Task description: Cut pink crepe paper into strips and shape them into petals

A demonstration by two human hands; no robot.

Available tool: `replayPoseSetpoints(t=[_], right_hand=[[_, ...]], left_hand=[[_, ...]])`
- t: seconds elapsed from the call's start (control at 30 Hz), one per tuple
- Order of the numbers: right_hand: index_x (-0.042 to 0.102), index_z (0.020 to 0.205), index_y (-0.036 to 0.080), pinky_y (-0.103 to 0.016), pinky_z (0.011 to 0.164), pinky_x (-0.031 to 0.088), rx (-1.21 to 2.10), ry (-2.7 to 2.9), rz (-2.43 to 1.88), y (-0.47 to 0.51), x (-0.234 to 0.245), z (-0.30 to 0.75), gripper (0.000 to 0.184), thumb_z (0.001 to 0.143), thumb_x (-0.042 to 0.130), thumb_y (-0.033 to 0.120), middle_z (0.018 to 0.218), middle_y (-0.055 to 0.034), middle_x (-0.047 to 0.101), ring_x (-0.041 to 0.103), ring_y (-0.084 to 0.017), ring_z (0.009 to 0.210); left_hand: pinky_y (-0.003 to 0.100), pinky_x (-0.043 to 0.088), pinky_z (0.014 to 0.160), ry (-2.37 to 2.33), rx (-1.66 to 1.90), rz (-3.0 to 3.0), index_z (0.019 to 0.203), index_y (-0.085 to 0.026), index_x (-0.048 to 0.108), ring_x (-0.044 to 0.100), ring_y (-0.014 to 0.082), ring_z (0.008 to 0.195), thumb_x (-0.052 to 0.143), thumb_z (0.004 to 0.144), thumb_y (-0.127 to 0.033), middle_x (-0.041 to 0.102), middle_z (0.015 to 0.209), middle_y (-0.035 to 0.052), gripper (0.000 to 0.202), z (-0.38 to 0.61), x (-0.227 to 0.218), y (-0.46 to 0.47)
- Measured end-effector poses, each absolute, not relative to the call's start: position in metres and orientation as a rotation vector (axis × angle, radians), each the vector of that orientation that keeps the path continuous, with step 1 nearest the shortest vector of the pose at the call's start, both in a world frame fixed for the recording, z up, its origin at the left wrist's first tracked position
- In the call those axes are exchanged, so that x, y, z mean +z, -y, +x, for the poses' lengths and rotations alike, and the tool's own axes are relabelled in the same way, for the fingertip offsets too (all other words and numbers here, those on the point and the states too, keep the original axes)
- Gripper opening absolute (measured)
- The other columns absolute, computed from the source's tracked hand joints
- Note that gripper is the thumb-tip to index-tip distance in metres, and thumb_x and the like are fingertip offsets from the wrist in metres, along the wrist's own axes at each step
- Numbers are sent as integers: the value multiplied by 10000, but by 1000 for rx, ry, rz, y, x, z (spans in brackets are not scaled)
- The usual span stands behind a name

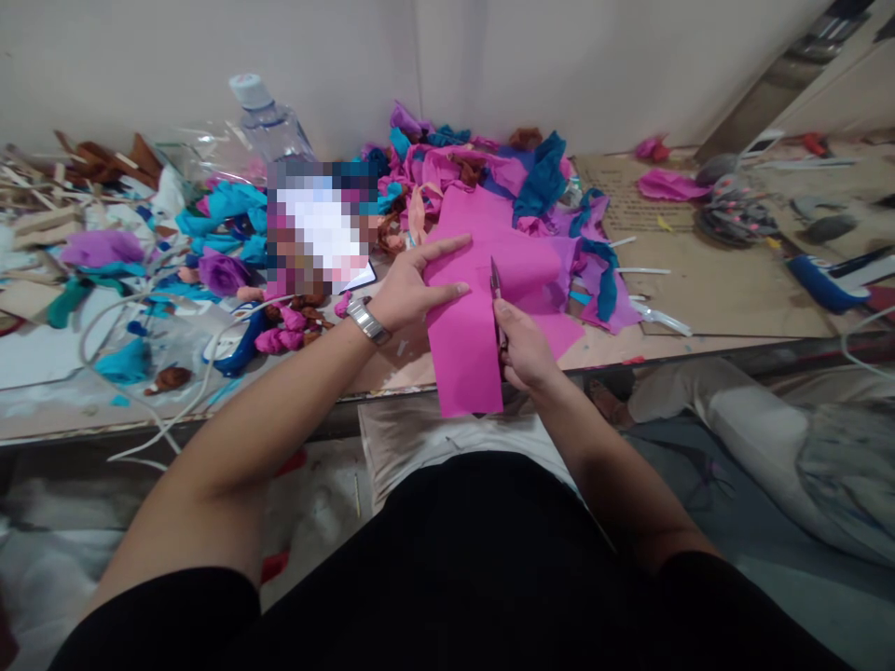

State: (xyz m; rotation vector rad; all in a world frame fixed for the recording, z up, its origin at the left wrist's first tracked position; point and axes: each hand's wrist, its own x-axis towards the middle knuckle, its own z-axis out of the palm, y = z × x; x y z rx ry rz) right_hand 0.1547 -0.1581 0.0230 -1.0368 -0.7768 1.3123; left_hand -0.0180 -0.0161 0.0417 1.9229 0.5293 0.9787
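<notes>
Left hand splays over the pink sheet at the bench edge, can't tell if gripping underneath, right hand grasps scissors; cut looks partway, split toward 6 o'clock, apparently uncut toward 12.

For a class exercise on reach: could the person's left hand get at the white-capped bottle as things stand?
Probably yes, though the left hand would have to leave the pink paper first. A blurred white object lies partway, but the bottle rises behind it, its cap uncovered.
</notes>
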Motion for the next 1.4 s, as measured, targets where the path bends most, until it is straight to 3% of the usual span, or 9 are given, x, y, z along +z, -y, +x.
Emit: replayPoseSetpoints(t=[0.23,0.4,0.53,0.67,0.93,1.4], right_hand=[[578,804,267,-276,506,452,1312,771,-1005,159,25,155,610,698,863,797,534,69,460,540,-150,558],[605,860,255,-254,482,405,1329,770,-984,158,22,155,570,745,853,755,603,51,566,564,-145,581],[645,922,255,-267,556,482,1342,768,-962,157,22,153,550,747,847,736,774,7,715,677,-188,744],[638,912,263,-277,622,525,1340,778,-926,156,24,151,518,756,845,712,821,11,736,703,-199,825],[583,824,244,-230,495,393,1338,755,-953,158,25,154,572,740,875,728,586,78,489,472,-107,545],[552,841,244,-239,409,215,1284,655,-1002,157,23,157,572,773,851,728,544,112,383,307,-74,446]], left_hand=[[545,431,1313,-513,1005,1936,1446,-275,708,604,349,1474,959,727,-581,653,1548,119,821,-17,37,12],[548,445,1304,-512,1012,1969,1452,-279,705,613,351,1466,953,735,-586,655,1543,117,818,-18,37,10],[556,459,1292,-509,1008,1975,1464,-290,696,623,352,1454,941,742,-604,651,1548,114,825,-18,36,10],[558,453,1296,-524,1017,1981,1459,-277,699,627,349,1451,945,747,-587,654,1545,117,815,-18,37,11],[565,445,1302,-483,1015,2012,1486,-284,676,607,354,1470,942,745,-602,640,1561,121,849,-18,37,11],[570,419,1314,-445,922,2070,1536,-233,630,573,383,1499,960,704,-621,603,1588,170,975,-16,44,21]])
